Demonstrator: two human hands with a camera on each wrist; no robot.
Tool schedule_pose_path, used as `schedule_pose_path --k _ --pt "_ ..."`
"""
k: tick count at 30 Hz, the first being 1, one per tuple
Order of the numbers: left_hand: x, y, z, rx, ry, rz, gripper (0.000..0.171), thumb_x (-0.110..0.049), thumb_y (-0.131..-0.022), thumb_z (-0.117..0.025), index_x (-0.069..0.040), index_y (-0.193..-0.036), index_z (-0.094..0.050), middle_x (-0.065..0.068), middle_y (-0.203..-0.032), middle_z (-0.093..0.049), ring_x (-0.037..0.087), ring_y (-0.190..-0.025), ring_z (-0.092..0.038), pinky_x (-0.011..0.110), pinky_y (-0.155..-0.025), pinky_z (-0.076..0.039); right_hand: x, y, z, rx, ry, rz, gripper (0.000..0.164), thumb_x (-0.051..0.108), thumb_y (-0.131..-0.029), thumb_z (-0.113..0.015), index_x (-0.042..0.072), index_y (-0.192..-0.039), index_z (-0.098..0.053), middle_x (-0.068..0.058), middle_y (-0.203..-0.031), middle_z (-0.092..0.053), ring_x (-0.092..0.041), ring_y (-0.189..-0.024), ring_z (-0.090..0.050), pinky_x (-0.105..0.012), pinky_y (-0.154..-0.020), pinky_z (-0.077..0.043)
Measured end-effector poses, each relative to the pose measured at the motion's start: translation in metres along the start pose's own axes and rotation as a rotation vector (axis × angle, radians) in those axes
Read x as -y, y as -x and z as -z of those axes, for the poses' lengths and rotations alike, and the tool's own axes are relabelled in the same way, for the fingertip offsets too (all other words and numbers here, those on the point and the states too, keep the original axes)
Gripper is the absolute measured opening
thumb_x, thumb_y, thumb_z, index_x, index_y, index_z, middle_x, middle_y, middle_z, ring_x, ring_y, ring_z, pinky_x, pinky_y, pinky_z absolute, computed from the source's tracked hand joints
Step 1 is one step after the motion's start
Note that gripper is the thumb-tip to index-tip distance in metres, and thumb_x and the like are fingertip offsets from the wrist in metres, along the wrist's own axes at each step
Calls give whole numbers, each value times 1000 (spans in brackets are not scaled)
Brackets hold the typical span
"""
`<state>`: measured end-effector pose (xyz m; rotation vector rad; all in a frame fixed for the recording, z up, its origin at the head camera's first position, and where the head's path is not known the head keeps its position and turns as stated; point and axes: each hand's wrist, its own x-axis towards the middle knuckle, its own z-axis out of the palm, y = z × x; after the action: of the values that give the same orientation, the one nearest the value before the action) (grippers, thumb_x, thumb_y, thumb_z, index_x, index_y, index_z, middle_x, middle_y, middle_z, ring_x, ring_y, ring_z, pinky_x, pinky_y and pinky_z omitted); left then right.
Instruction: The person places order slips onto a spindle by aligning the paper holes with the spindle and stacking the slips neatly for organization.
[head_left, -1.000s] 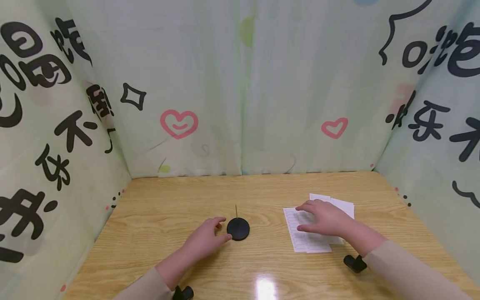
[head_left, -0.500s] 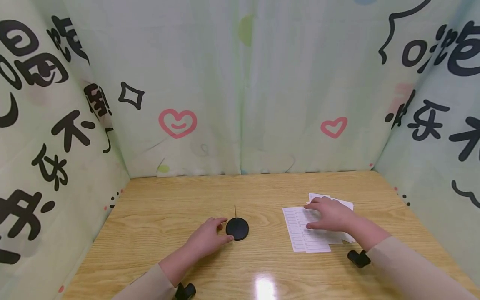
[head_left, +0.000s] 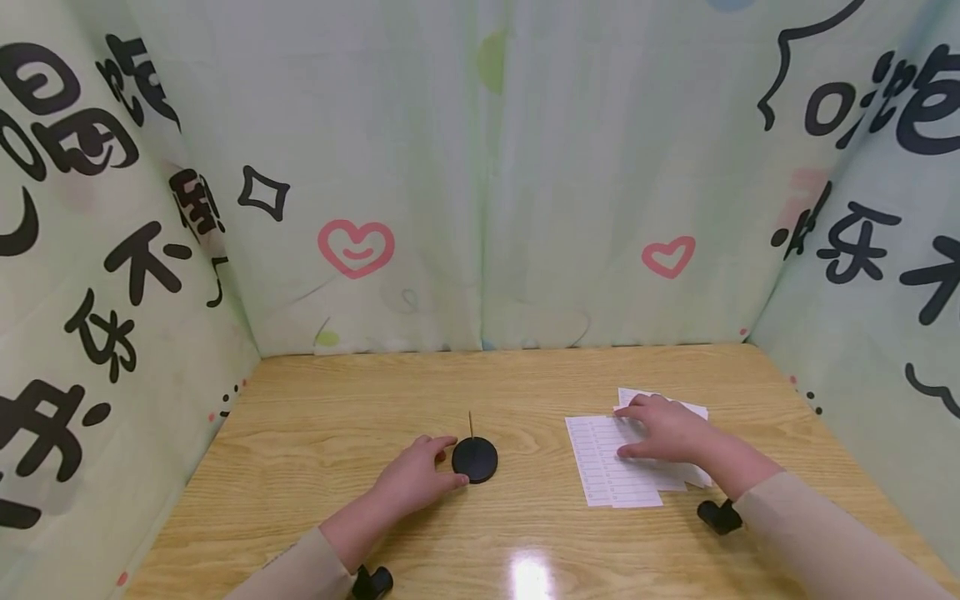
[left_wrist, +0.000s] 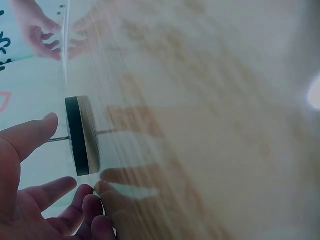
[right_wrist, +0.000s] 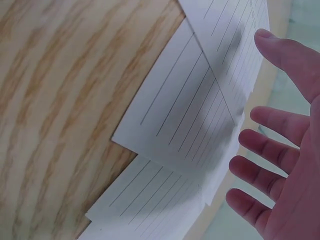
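Observation:
A receipt spike (head_left: 475,461) with a round black base and a thin upright rod stands mid-table. My left hand (head_left: 411,479) is just left of it, thumb and fingers spread beside the base and not curled round it. In the left wrist view the spike's base (left_wrist: 77,136) sits between the thumb (left_wrist: 37,134) and the other fingers. Over on the right, several lined paper slips (head_left: 600,458) lie fanned and overlapping. My right hand (head_left: 667,429) hovers over them, covering part of the stack. Its fingers (right_wrist: 270,150) are spread and hold nothing in the right wrist view.
The wooden table (head_left: 360,392) reflects a bright light spot near its front edge. Printed curtains (head_left: 555,208) hang along the back and both sides. Small black devices (head_left: 720,517) are worn at the wrists.
My right hand has shifted a little to the right over the slips, baring more of them. The left hand has edged slightly closer to the spike's base.

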<state>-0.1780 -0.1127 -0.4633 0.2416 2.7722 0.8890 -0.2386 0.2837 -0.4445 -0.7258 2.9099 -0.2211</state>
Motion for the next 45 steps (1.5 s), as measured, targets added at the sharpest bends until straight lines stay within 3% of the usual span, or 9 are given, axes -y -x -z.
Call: schedule_pose_path --k 15,27,34,39,45 --pt "0 -3 -4 35 -26 36 73 -45 -80 -81 -18 -142 -54 3 -105 -56 21 -92 -57 44 -78 -48 3 0 -13 37 15 -30 71 51 -74 -82 2 -124 -66 -14 -116 -61 -36 -108 -57 -53 -93 -44" --pt "-2 -9 -4 31 -59 12 71 -44 -81 -80 -19 -142 -54 2 -99 -54 20 -84 -53 40 -71 -46 3 -1 -11 -1 -7 -24 56 46 -73 -84 9 -113 -69 -9 -111 -61 -34 -104 -59 -54 -91 -44" --pt "-2 -10 -4 28 -57 7 68 -42 -81 -80 -20 -141 -56 1 -95 -51 19 -80 -50 39 -67 -42 2 -1 -15 -27 -78 -22 51 39 -72 -87 9 -108 -66 -5 -106 -60 -29 -99 -58 -50 -88 -46" --pt "-3 -11 -4 20 -58 4 67 -41 -81 -81 -20 -140 -57 2 -93 -50 20 -79 -49 38 -65 -41 3 -2 -17 -22 -181 -86 49 28 -74 -88 9 -109 -61 -1 -99 -59 -19 -88 -54 -44 -84 -46" --pt "-2 -13 -6 19 -52 10 66 -41 -81 -81 -21 -139 -58 1 -92 -49 20 -78 -49 38 -65 -40 8 1 -12 -30 -258 -125 44 15 -80 -81 9 -115 -55 -3 -92 -58 -17 -78 -52 -40 -75 -45"
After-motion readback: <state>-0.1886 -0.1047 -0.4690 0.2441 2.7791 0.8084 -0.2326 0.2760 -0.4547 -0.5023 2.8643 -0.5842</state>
